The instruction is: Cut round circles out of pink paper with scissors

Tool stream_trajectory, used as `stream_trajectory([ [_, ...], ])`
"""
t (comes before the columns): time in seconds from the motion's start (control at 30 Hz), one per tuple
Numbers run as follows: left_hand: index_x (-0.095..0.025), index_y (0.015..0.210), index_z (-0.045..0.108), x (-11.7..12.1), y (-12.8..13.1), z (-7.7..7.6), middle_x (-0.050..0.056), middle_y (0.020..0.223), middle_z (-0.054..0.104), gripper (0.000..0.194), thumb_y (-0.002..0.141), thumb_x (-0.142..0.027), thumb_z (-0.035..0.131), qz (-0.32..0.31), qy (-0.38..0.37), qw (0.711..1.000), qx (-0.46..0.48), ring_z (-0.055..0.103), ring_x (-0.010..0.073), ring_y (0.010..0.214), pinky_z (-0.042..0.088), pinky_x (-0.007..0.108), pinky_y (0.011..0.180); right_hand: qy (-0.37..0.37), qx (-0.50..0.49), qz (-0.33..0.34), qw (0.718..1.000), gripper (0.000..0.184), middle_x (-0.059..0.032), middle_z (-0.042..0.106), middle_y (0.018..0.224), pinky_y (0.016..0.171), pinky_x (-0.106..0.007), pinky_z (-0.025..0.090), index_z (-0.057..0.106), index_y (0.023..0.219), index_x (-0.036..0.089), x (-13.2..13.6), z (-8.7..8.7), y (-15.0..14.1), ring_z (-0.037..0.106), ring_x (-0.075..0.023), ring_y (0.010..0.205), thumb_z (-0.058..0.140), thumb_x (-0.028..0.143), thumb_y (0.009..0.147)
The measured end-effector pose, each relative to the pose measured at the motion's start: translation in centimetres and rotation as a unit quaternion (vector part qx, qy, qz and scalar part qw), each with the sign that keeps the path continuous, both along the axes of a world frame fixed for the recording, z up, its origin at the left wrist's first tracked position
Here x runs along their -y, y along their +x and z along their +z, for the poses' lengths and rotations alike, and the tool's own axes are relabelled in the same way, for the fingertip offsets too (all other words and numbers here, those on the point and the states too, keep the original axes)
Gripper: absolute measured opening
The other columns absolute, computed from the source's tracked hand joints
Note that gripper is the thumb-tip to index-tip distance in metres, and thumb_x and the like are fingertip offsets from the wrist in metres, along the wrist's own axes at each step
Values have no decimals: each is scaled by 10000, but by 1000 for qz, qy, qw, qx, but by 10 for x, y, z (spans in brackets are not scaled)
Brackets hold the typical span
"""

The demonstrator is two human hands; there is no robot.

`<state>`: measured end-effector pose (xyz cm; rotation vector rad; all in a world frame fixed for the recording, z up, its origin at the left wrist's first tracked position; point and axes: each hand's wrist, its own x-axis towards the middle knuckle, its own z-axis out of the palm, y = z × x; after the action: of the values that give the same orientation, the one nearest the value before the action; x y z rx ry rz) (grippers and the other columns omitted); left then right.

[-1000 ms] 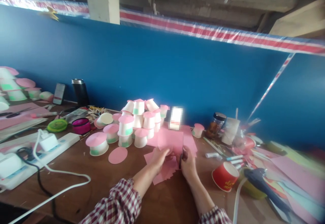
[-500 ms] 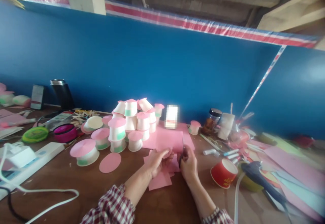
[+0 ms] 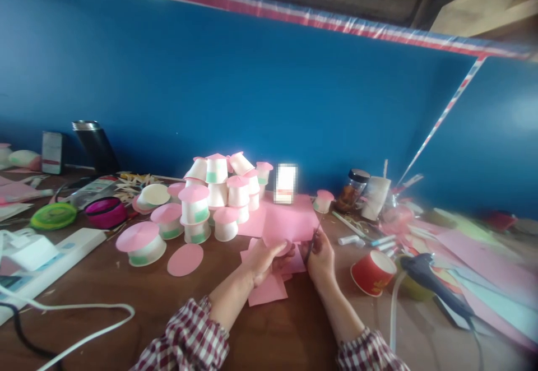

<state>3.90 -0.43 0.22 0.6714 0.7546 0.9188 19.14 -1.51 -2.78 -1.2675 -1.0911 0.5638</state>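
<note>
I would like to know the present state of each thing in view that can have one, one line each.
Left hand: closed on pink paper.
Right hand: closed on scissors.
Scissors: held; blade opening unclear.
Pink disc: lying flat.
Pink-topped cups: several stacked.
Red cup: standing, open end up.
Glue gun: lying, not held.
Jar: lid on.
Black bottle: standing, top unclear.
Left phone: standing upright.
Power strip: holds white adapter.

we're seeing this off one head cam, perched above the brown table (image 3: 281, 337), facing forward and tipped down, fairly close in: left hand (image 3: 267, 260) and right hand (image 3: 323, 258) sit below mid-frame, blue partition (image 3: 252, 91) behind, its top edge sloping down to our right
</note>
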Motion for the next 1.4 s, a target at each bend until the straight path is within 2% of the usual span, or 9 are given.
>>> stream_trajectory([
  [0.17,-108,906,653,2,-5,9,146,961,680,334,655,-297,766,-28,38,999,-5,662,218,834,556,304,715,8,19,-15,1000,404,-45,650,783,567,-253,487,563,1079,141,3,2,-1,600,-168,645,612,212,684],
  [0.3,-96,890,662,2,-10,13,152,888,685,392,683,-425,714,-10,128,986,-110,660,215,760,546,298,668,19,11,-12,1000,409,-70,674,853,648,-280,505,560,1096,147,4,5,-3,633,-191,734,605,200,692],
  [0.53,-135,710,610,5,-12,9,59,651,619,320,754,-452,615,61,312,919,-234,599,177,638,469,272,592,13,33,-22,999,375,-62,679,824,603,-271,502,573,1067,151,5,6,-4,625,-174,660,603,223,700],
  [0.67,-158,869,602,9,-9,9,54,803,612,207,787,-347,592,118,372,890,-236,575,175,732,467,284,639,12,46,-21,999,290,-38,657,765,560,-246,475,589,981,159,8,11,-4,594,-160,623,592,217,696],
  [0.83,-261,1216,457,2,-6,5,92,1264,457,437,802,-310,587,186,266,944,-63,512,203,1081,490,317,810,18,58,-60,996,217,8,593,650,513,-231,440,591,878,159,11,17,-5,528,-137,548,595,229,672],
  [1.03,-167,1052,578,-16,-12,0,64,979,574,322,783,-335,631,220,107,968,52,573,99,741,488,189,590,31,47,-74,996,197,12,566,653,511,-223,430,572,867,159,10,15,-3,512,-128,560,595,246,691],
  [1.13,-132,964,628,-19,-18,5,45,827,599,254,786,-314,633,154,51,972,168,546,69,616,443,151,494,29,31,-70,997,253,5,581,683,522,-232,441,569,921,161,7,11,-2,530,-129,571,610,238,684],
  [1.27,-166,936,637,-19,-24,12,20,758,636,196,821,-319,592,104,12,955,277,593,98,631,525,256,677,23,13,-60,998,311,-7,596,727,539,-247,464,572,957,166,5,5,0,557,-136,596,645,252,668],
  [1.4,-196,952,617,-18,-25,15,28,894,677,196,876,-338,507,72,4,937,342,629,176,917,482,433,874,22,25,-59,998,304,-19,615,756,598,-271,488,578,957,171,3,0,1,587,-152,647,644,265,676],
])
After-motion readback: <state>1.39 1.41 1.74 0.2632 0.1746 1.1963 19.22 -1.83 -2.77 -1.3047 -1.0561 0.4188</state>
